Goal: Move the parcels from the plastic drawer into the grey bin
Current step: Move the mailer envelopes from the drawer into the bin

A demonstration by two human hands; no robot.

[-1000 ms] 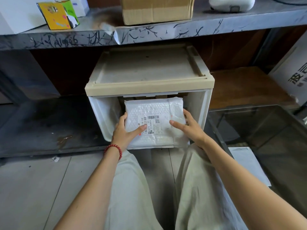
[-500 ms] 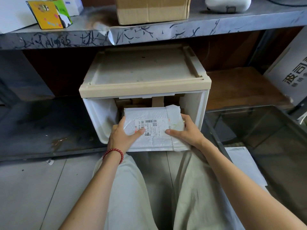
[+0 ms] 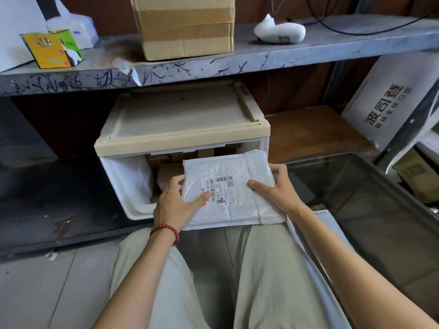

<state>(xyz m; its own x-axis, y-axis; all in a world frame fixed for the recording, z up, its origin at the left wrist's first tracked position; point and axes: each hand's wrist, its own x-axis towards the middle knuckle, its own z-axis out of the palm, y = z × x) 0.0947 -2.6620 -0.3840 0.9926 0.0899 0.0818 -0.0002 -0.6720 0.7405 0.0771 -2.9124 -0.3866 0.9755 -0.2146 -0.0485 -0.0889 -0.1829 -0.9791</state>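
White padded parcel (image 3: 228, 186) hangs at the drawer (image 3: 123, 181) mouth. Your left hand (image 3: 173, 205) and right hand (image 3: 278, 188) each pinch a side edge, thumbs on top, so it won't sag. Inside wait brown boxes (image 3: 171, 174) — the grey bin (image 3: 380, 210) sits to your right.

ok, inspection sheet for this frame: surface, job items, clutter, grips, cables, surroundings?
Surface: grey tiled floor.
Job's things: white parcel held at the open front of the plastic drawer; brown parcels inside it; grey bin at right.
Clutter: cardboard box, yellow carton, white device on the shelf.
Grips: left hand and right hand each hold one side of the white parcel.
Cables: black cable on the shelf.
Surroundings: white printed box leaning at right.
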